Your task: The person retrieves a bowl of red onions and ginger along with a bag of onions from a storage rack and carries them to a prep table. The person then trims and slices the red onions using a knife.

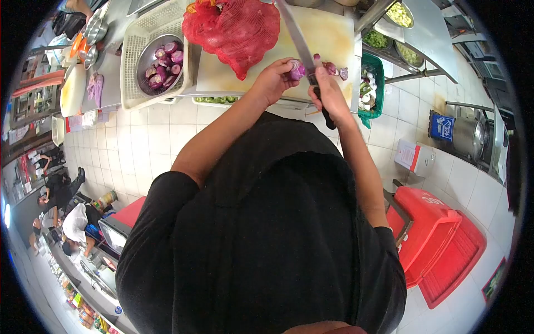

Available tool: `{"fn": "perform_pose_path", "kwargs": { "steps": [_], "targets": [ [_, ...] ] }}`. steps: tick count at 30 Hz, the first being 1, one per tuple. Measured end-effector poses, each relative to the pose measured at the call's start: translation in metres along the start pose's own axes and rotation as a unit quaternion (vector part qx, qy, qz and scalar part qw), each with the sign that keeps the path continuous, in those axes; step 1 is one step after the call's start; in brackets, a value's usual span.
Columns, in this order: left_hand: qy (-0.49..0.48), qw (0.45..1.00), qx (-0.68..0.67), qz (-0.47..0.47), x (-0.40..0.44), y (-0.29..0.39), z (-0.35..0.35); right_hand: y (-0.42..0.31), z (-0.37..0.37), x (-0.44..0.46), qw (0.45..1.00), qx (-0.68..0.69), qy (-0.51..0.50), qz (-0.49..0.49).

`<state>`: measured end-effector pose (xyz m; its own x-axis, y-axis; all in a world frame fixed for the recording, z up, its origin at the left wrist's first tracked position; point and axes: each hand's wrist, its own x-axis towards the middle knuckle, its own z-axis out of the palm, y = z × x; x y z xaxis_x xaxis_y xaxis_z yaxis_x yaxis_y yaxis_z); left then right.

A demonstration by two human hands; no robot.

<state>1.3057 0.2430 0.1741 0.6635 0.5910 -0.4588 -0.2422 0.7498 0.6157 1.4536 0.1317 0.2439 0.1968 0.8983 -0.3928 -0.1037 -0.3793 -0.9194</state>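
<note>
At upper centre of frame, my L hand (272, 84) is pinching onion (297, 69), R hand (332, 97) is gripping knife (300, 42); I should be keeping edge away from L fingers.

left grip (276, 82): purple onion (297, 69) | right grip (332, 99): knife (298, 39) | board (334, 34): red mesh bag (233, 33), onion pieces (330, 68) | basket (129, 62): metal bowl (142, 68)

Both bare forearms (227, 131) reach forward, angled inward — left fingers (282, 63) curled, right fingers (321, 77) wrapped in a grip.
</note>
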Motion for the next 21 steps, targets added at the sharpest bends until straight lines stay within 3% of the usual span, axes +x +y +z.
{"fn": "perform_pose_path", "kwargs": {
  "steps": [6,16,21],
  "targets": [
    [-0.003,1.000,0.012,0.004,-0.005,0.006,0.011,0.002,0.006,0.003,0.999,-0.047,0.009,-0.012],
    [-0.003,0.981,0.178,0.073,-0.020,0.024,0.002,-0.016,-0.023,0.002,0.992,0.038,-0.038,0.111],
    [-0.032,0.962,0.243,0.120,-0.021,0.023,0.002,-0.034,0.000,-0.003,0.997,-0.001,-0.012,0.077]
  ]
}}
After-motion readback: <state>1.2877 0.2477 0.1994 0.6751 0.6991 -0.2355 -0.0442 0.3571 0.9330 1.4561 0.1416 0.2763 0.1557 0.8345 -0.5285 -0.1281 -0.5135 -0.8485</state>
